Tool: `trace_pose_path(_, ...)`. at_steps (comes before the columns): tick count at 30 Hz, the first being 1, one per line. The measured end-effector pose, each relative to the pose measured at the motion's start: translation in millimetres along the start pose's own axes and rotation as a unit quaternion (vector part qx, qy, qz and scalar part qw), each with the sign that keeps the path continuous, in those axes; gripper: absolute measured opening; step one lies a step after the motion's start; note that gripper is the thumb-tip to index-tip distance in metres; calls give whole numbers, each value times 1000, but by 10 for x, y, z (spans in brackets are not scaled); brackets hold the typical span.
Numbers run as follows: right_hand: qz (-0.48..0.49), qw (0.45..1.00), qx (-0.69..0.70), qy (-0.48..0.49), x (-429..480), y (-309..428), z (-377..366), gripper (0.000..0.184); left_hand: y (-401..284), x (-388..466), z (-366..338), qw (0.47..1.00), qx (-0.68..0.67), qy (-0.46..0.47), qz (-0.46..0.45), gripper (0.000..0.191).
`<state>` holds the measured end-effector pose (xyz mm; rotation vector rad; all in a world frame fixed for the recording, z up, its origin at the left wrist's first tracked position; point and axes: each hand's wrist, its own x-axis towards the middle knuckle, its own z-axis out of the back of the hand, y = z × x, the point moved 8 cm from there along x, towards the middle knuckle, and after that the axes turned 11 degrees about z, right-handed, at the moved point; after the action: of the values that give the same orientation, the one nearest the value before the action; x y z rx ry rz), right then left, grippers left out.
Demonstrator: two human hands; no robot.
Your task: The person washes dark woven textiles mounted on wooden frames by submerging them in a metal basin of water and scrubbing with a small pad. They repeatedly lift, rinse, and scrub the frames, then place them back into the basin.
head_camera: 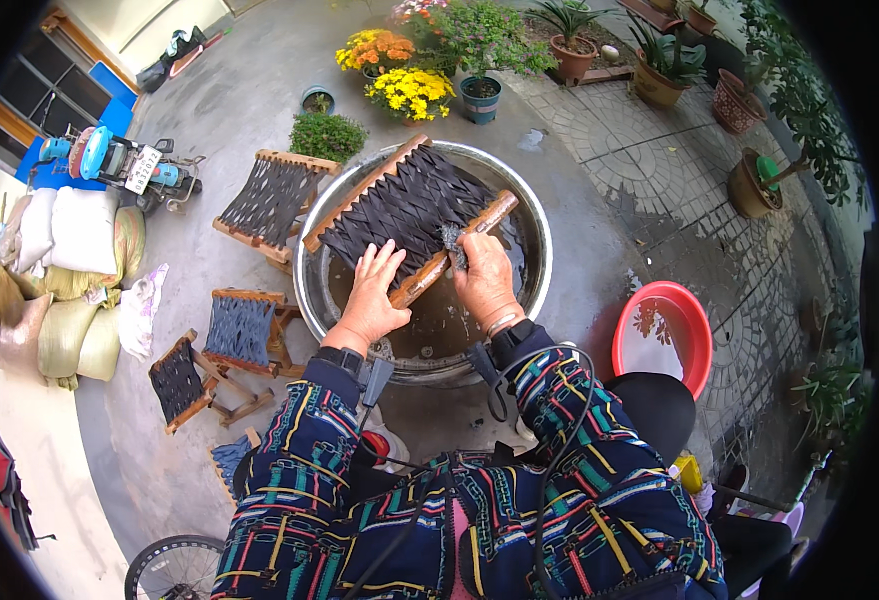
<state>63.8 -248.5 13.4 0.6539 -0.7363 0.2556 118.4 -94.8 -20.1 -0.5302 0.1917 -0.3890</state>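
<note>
A wooden folding stool with a woven black strap seat (409, 202) rests tilted across a large round metal basin (540, 247) of murky water. My left hand (372, 289) lies with spread fingers at the seat's near left edge, beside the lower end of the wooden rail. In my right hand (482, 277) is a grey wire scouring pad (452, 240), pressed where the straps meet the near rail. The rail looks wet. The stool's lower parts are hidden under the seat and in the water.
Several similar stools (243, 330) stand left of the basin. A red plastic tub of water (702, 337) is at the right. Flowerpots (480, 97) stand beyond the basin; filled sacks (83, 232) and a parked three-wheeler (120, 161) are at the left.
</note>
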Motion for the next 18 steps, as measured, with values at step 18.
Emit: trace_pose_path(18, 72, 993, 65, 66, 60, 11, -57, 37, -3, -2, 12, 1000, -14, 8, 7, 96)
